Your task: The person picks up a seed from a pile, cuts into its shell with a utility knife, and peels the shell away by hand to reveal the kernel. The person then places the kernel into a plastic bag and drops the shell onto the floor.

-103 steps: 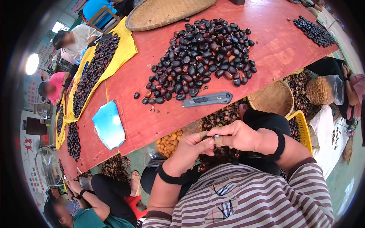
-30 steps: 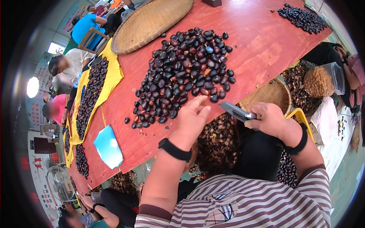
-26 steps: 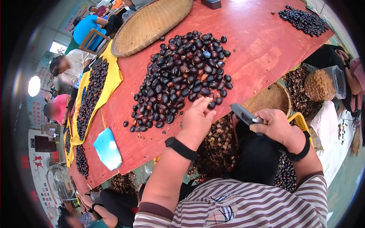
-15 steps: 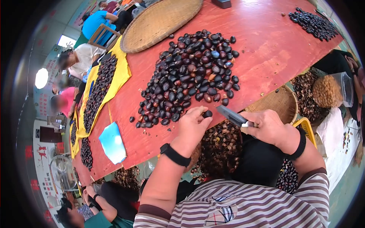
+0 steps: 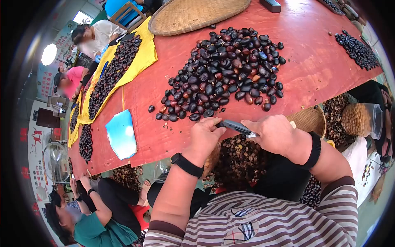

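My left hand (image 5: 203, 138) is closed at the table's near edge, thumb and forefinger pinched on a dark oval nut that is mostly hidden. In my right hand (image 5: 273, 133) I grip a short knife (image 5: 236, 126), its grey blade pointing left. The blade tip meets the nut at my left fingertips. Just beyond both hands lies a large heap of dark brown and black nuts (image 5: 224, 76). Below my hands, broken brown shells (image 5: 240, 160) fill a container whose rim is hidden.
The red table (image 5: 304, 61) carries a round woven tray (image 5: 197, 14), a blue-white sheet (image 5: 121, 133), a yellow cloth (image 5: 144, 51) with more nuts, and a smaller nut pile (image 5: 357, 50). A woven basket (image 5: 308, 121) and a bag of tan kernels (image 5: 357, 119) stand right. Several people sit left.
The knife has moved left, from apart to touching the nut at my left fingertips. My right hand has come closer to my left. The view has shifted, so the table appears farther right.
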The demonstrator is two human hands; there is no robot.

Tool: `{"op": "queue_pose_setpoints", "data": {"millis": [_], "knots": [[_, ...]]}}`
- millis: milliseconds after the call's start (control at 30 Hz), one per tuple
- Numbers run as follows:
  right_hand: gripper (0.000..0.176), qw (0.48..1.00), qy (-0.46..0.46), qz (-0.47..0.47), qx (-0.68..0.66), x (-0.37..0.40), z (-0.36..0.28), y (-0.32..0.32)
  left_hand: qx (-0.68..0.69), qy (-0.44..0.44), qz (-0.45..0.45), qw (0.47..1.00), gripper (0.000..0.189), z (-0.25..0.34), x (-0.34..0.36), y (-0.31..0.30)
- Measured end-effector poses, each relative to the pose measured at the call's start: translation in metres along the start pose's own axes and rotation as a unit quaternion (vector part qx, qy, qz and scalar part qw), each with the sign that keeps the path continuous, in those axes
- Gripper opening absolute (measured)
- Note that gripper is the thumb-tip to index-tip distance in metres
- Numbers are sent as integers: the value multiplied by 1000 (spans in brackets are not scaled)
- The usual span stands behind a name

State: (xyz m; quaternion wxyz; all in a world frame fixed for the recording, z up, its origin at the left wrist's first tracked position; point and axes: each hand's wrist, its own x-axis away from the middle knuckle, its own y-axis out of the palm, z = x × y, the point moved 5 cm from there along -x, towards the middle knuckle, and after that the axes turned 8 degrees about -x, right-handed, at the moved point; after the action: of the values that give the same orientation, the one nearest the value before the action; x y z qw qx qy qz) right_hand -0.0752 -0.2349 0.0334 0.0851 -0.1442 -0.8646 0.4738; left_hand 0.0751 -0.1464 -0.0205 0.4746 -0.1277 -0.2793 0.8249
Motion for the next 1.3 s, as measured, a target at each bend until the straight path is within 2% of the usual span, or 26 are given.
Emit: {"op": "queue_pose_setpoints", "data": {"millis": [167,467,567,667,767,800,867,967,1100,1133,1233,1267,1300], "knots": [[29,999,-10,-17,27,-4,-6,0,42,-39,-13,998,30,-9,-3,3],[32,993,17,-84,80,-2,-2,10,29,-32,-24,999,24,-2,-4,3],[33,994,17,-83,73,9,7,14,12,-30,-24,999,24,-9,-6,4],[33,999,-8,-36,34,14,11,16,4,-29,-26,999,25,-13,-6,2],[31,999,22,25,-5,10,14,7,141,-118,-23,983,26,-5,6,-4],[31,999,0,35,-14,6,10,6,186,-161,-37,969,28,-1,13,-9],[32,997,-49,51,-34,-7,-2,11,237,-169,-41,956,28,-9,23,-16],[37,998,-45,39,19,-35,-2,26,296,-190,-26,936,29,-12,35,-24],[38,988,-70,132,43,-46,1,13,370,-207,-27,905,28,-16,44,-26],[40,992,-41,115,37,-45,2,10,378,-205,-30,902,28,-15,45,-26],[42,991,-74,82,-74,-21,-23,-5,407,-195,-45,891,29,-9,48,-26],[44,998,-27,7,-64,-13,-29,-2,418,-191,-53,887,29,-8,49,-25],[45,996,-24,11,-87,-7,-29,3,429,-187,-61,881,29,-7,51,-24]]}}
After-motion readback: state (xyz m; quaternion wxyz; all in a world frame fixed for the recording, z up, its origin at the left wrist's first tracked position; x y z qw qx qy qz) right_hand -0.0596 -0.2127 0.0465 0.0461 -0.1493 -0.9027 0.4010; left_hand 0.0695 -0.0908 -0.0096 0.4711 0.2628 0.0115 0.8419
